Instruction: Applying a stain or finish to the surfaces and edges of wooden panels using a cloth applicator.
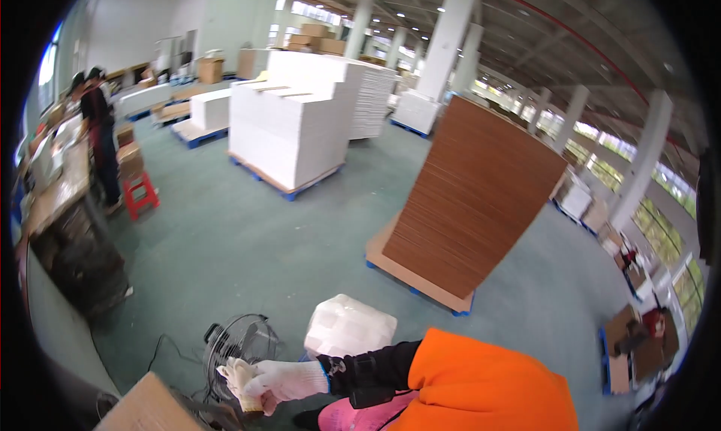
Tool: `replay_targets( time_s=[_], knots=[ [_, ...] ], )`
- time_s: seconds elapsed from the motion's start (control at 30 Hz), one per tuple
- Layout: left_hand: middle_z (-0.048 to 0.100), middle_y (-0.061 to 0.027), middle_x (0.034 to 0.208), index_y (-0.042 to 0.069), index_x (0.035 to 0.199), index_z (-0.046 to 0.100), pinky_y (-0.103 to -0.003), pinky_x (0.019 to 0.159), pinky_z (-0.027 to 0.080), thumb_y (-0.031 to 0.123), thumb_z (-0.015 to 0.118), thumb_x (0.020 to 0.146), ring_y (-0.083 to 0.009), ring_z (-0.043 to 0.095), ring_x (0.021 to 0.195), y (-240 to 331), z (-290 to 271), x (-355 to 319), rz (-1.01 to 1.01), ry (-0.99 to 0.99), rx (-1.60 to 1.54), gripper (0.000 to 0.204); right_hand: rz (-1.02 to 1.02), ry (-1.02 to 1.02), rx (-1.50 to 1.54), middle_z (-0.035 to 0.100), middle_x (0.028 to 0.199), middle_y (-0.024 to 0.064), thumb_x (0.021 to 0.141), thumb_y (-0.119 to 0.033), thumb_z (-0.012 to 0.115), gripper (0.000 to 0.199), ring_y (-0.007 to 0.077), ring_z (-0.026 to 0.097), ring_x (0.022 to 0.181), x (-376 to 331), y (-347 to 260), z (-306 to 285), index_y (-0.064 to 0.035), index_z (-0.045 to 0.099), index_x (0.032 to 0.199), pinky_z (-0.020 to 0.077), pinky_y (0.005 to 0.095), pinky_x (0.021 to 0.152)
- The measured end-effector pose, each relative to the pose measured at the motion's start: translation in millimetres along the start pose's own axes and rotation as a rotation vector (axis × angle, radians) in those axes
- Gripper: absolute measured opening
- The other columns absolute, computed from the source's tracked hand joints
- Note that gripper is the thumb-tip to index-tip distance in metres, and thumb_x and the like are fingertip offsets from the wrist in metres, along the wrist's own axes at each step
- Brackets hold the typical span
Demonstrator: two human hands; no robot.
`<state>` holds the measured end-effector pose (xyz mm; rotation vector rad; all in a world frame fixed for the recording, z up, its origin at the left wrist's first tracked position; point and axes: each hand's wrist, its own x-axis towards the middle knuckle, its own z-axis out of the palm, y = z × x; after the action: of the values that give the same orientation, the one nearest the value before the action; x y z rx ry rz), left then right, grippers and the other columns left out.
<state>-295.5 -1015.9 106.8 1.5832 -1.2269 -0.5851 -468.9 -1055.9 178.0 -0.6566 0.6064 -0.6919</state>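
My right arm (368,371), in a black sleeve with a dark device strapped on, reaches left across the lower middle. My right hand (289,382) wears a white knit glove with a blue-edged cuff, and its fingers are closed on a second off-white glove (239,377). That glove's fingers point up and left, its yellowish cuff down. Whether my left hand is inside it, I cannot tell. A metal floor fan (242,339) stands just behind the gloves. Beyond my forearm sits a white plastic-wrapped bundle (350,322). The corner of a cardboard box (150,407) shows below left.
A tall brown board stack (473,198) leans on a blue pallet (460,311) at right. White sheet stacks (266,134) stand on pallets farther back. At left are a workbench (60,183), a red stool (140,194) and people (98,123). A cable (161,344) trails by the fan.
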Motion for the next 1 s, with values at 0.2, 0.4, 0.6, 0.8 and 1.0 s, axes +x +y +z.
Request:
replay_targets(
  time_s=[0.2, 0.4, 0.6, 0.8, 1.0],
  knots=[
    [0.065, -0.0179, 0.129, 0.001, 0.132, 0.062, -0.041, 0.103, 0.049, 0.034, 0.067, 0.100, -0.0336, 0.061, 0.119, -58.3, -17.3, -204.0, 0.035, -0.267, -0.152, 0.046, -0.150, 0.203, -0.028, 0.060, 0.092, -0.0032, 0.089, -0.025, 0.070, 0.028, 0.0072, 0.060, 0.077, -103.1, -6.8, -39.1, -0.0111, 0.059, 0.111, 0.0498, 0.0250, 0.065],
    [0.064, -0.0181, 0.136, 0.001, 0.138, 0.060, -0.039, 0.105, 0.047, 0.035, 0.067, 0.101, -0.0325, 0.060, 0.124, -90.6, 46.9, -252.3, 0.000, -0.476, -0.268, 0.051, -0.204, 0.278, 0.001, 0.061, 0.115, 0.0052, 0.094, -0.026, 0.068, 0.053, 0.0129, 0.064, 0.100, -219.6, 2.5, -96.6, -0.0038, 0.049, 0.138, 0.0586, 0.0285, 0.063],
    [0.069, -0.0141, 0.128, 0.009, 0.136, 0.064, -0.036, 0.099, 0.051, 0.031, 0.067, 0.100, -0.0275, 0.066, 0.115, -25.7, 106.7, -305.6, -0.254, -0.883, -0.255, 0.042, -0.311, 0.418, 0.147, 0.056, 0.127, 0.0068, 0.093, -0.019, 0.067, 0.055, 0.0170, 0.058, 0.113, -365.3, 29.8, -155.7, 0.0009, 0.047, 0.141, 0.0527, 0.0334, 0.092],
    [0.071, -0.0136, 0.124, 0.010, 0.134, 0.066, -0.036, 0.097, 0.053, 0.031, 0.067, 0.100, -0.0259, 0.067, 0.112, 24.7, 192.9, -383.2, -0.108, -1.352, -0.104, 0.040, -0.592, 0.531, 0.215, 0.056, 0.094, -0.0003, 0.086, -0.009, 0.070, 0.020, 0.0113, 0.058, 0.084, -523.5, 63.3, -184.7, -0.0056, 0.062, 0.104, 0.0467, 0.0255, 0.078],
    [0.072, -0.0131, 0.121, 0.011, 0.132, 0.067, -0.037, 0.095, 0.054, 0.032, 0.067, 0.100, -0.0242, 0.068, 0.109, 111.8, 279.9, -468.7, 0.052, -1.734, 0.083, 0.038, -0.742, 0.609, 0.263, 0.056, 0.096, 0.0006, 0.087, -0.011, 0.069, 0.009, 0.0117, 0.057, 0.083, -684.1, 96.3, -200.5, -0.0077, 0.064, 0.093, 0.0462, 0.0255, 0.077]
  ],
)
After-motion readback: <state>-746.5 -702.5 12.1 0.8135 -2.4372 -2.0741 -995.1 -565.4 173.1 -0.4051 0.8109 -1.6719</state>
